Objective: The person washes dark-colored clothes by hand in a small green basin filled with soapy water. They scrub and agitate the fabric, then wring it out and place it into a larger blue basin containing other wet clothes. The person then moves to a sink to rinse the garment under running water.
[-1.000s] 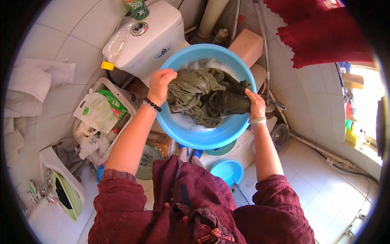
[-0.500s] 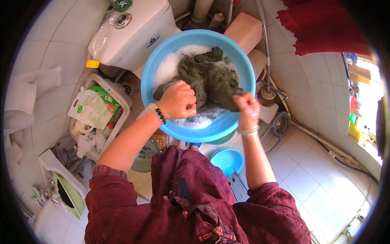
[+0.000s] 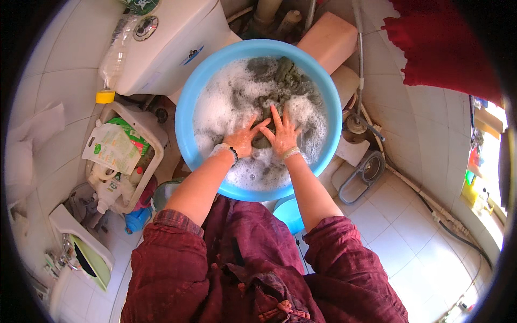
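A large blue basin point(image 3: 184, 129) holds soapy water with thick white suds point(image 3: 215, 102). In it lies a dark olive-green piece of cloth point(image 3: 288, 75), mostly under water and foam; its far part shows best. My left hand point(image 3: 242, 140), with a dark beaded bracelet at the wrist, lies with fingers spread in the suds over the cloth. Beside it my right hand point(image 3: 281, 137), wearing a pale bangle, is spread the same way with its fingers pointing away from me. The thumbs nearly meet, and neither hand grips anything.
Behind the basin stand a white toilet tank point(image 3: 167, 48) and a pinkish block point(image 3: 329, 40). A bin point(image 3: 156, 161) of packages and bottles is at left. A smaller blue basin point(image 3: 291, 215) sits below. Red cloth point(image 3: 436, 48) hangs at right, above pipes point(image 3: 398, 172) along the wall.
Both hands were closed on the raised cloth, held apart above the basin. Now the cloth is down in the water, and the hands are open and close together on it.
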`<control>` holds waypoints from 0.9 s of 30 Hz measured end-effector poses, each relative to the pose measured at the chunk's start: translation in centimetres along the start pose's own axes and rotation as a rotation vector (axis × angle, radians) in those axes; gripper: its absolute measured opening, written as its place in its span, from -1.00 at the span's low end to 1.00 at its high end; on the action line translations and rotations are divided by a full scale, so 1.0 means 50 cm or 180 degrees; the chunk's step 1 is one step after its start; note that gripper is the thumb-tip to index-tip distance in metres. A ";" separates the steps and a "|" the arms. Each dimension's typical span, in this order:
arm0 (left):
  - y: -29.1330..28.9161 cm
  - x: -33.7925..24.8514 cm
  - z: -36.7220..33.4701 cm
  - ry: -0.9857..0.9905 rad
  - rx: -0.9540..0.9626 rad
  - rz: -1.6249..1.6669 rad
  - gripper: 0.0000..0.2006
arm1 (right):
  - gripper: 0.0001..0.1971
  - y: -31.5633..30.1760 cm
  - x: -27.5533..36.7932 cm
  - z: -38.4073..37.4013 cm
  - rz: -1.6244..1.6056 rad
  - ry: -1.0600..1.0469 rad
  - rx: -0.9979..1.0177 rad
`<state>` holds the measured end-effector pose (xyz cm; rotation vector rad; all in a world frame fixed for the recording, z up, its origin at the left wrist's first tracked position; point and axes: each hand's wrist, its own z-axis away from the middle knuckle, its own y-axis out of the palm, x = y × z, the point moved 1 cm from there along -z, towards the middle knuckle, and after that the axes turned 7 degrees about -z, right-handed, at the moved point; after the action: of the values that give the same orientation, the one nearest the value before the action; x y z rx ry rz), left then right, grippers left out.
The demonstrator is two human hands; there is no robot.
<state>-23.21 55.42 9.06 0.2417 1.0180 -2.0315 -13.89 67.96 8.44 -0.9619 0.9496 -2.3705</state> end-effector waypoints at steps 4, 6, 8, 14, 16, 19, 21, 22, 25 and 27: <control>0.026 0.028 -0.040 -0.0149 0.0583 0.0955 -0.24 | -0.41 0.055 -0.061 -0.049 0.0515 -0.0537 0.0919; 0.037 0.037 -0.062 -0.0238 0.0803 0.1039 -0.25 | -0.43 0.064 -0.069 -0.071 0.0835 -0.0416 0.1114; 0.046 0.049 -0.077 -0.0333 0.0975 0.0998 -0.26 | -0.45 0.068 -0.070 -0.086 0.1055 -0.0335 0.1199; 0.069 0.070 -0.117 -0.0516 0.1257 0.0595 -0.28 | -0.49 0.068 -0.076 -0.123 0.1717 -0.0357 0.1210; 0.073 0.079 -0.112 -0.0520 0.1310 0.0422 -0.28 | -0.51 0.056 -0.071 -0.119 0.2098 -0.0470 0.1158; 0.068 0.084 -0.112 -0.0529 0.1394 0.0109 -0.29 | -0.53 0.021 -0.038 -0.126 0.2958 -0.0755 0.1061; 0.068 0.071 -0.110 -0.0518 0.1563 -0.0178 -0.29 | -0.54 -0.019 -0.003 -0.122 0.3581 -0.0968 0.1002; 0.063 0.066 -0.108 -0.0510 0.1672 -0.0341 -0.29 | -0.54 -0.038 0.022 -0.124 0.3594 -0.0998 0.0897; 0.033 0.049 -0.074 -0.0554 0.1250 -0.0397 -0.29 | -0.42 -0.107 0.068 -0.114 0.0479 -0.0792 -0.0598; -0.005 0.028 -0.006 -0.0434 -0.0704 0.0546 -0.14 | -0.41 -0.134 0.101 -0.099 -0.0113 -0.1440 -0.1485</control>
<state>-24.32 54.91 8.31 0.0698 1.0873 -1.7410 -21.66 71.78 12.91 -1.6106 1.3199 -1.8535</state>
